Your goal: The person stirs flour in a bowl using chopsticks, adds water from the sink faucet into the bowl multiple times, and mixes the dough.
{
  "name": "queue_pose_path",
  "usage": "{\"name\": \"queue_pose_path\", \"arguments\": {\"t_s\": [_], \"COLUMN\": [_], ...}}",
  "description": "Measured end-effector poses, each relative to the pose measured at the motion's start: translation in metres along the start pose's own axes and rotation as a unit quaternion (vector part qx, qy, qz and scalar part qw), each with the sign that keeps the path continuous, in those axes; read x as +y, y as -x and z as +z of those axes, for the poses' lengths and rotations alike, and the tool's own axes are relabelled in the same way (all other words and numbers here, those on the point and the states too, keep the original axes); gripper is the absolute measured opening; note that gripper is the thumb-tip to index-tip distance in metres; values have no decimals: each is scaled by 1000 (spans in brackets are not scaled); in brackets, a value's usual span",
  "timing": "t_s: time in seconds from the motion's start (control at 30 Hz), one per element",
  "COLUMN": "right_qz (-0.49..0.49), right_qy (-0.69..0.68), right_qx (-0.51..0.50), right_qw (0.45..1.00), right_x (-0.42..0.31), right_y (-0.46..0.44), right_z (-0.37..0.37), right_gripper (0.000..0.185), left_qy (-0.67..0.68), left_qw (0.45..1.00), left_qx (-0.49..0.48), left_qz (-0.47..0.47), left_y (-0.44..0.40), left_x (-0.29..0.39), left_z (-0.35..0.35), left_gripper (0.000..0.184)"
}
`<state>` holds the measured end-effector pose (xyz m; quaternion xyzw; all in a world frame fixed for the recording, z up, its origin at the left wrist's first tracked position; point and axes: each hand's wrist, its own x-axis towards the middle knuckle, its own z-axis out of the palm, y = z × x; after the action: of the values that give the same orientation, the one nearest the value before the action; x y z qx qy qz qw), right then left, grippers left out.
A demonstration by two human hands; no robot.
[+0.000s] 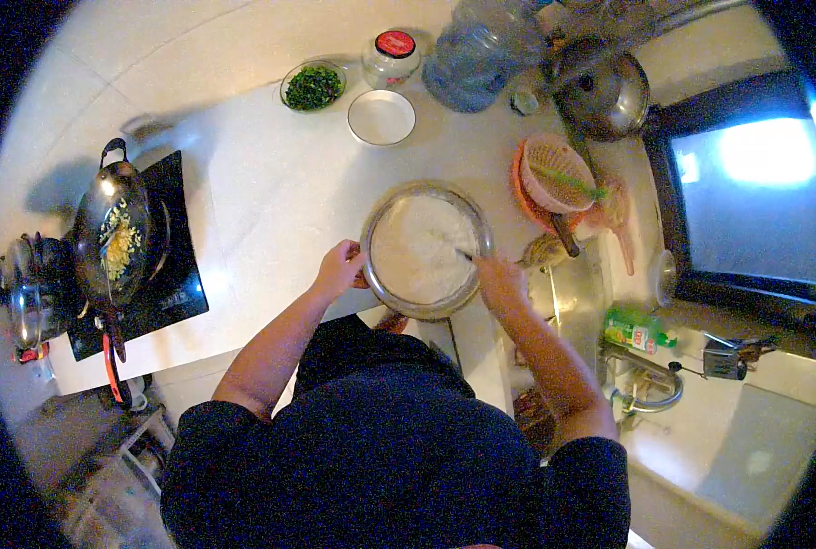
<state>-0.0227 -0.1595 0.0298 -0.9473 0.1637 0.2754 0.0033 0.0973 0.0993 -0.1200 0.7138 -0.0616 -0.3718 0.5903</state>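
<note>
A round metal bowl (368, 279) stands at the counter's front edge, with white flour-like powder (421, 242) inside. My left hand (341, 268) grips the bowl's left rim, its fingers partly hidden against the side. At the opposite rim, my right hand (501, 282) is closed around a thin dark utensil (465, 253) whose tip goes into the powder. The buried end hides what kind of utensil it is. Beyond the bowl sits a small white dish with a dark rim (382, 117).
At left, a wok (97, 210) with chopped pale pieces rests on a black cooktop (183, 265). Behind are a dish of chopped greens (313, 88), a red-lidded jar (392, 59) and a large blue bottle (481, 55). A pink basket (554, 174) and sink faucet (659, 398) are at right.
</note>
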Motion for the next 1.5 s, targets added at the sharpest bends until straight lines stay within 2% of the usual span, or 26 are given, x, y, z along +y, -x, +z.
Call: {"name": "queue_pose_path", "arguments": {"t_s": [0.03, 0.07, 0.13, 0.23, 0.33, 0.43, 0.53, 0.63, 0.73, 0.83, 0.93, 1.03, 1.13, 1.23, 1.33, 1.43, 1.5], "right_qz": [20, -38, -148, -152, -98, -71, -61, -102, -144, -124, -44, -18, -70, -149, -111, -43, -40], "right_qy": [12, 31, 62, 66, 49, 11, 107, 73, 22, 48, -43, 31, 32, 36, 56, -21, 28], "right_qx": [-37, -8, 48, 25, 60, 125, 20, -17, 33, 117, 84, 62, -1, 49, 82, 83, 67], "right_qw": [999, 999, 986, 986, 992, 990, 992, 992, 989, 984, 995, 997, 997, 987, 989, 995, 997], "right_x": [1, 1, -10, -42, -36, -2, 20, -8, -36, -37, -12, 13, -6, -37, -36, -11, 4], "right_y": [12, 20, 29, 8, -35, -28, 1, 36, 16, -24, -26, -7, 26, 14, -33, -32, -14], "right_z": [1, 10, 26, 8, 5, 6, 23, 15, 18, 18, 8, 33, 22, 18, 16, 3, 11], "right_gripper": [26, 23, 18, 26, 28, 30, 33, 35, 35, 25, 33, 33, 32, 31, 32, 32, 31], "left_qy": [-37, 0, 67, -15, 116, 81, -26, 94, 90, 92, 58, 93, 80, 101, 81, 78, 83], "left_qw": [998, 1000, 996, 1000, 988, 995, 1000, 992, 993, 992, 997, 993, 995, 992, 995, 995, 994], "left_qx": [8, 7, 2, -4, -14, -12, -3, 1, -1, -7, -4, 13, 24, 12, 9, -2, 0], "left_qz": [41, 8, -59, 8, -97, -59, -9, -85, -76, -81, -54, -65, -46, -71, -62, -64, -76], "left_y": [-2, 0, 21, 6, 27, 19, 6, 29, 26, 24, 21, 23, 21, 21, 21, 26, 22], "left_x": [-1, -2, 42, 15, 55, 37, 14, 59, 56, 52, 42, 44, 38, 43, 42, 52, 46], "left_z": [2, 4, 5, 0, 3, 3, 3, 7, 6, 4, 4, 7, 8, 6, 5, 3, 3], "left_gripper": [27, 27, 26, 26, 27, 28, 28, 27, 26, 27, 27, 27, 26, 26, 25, 25, 25]}}
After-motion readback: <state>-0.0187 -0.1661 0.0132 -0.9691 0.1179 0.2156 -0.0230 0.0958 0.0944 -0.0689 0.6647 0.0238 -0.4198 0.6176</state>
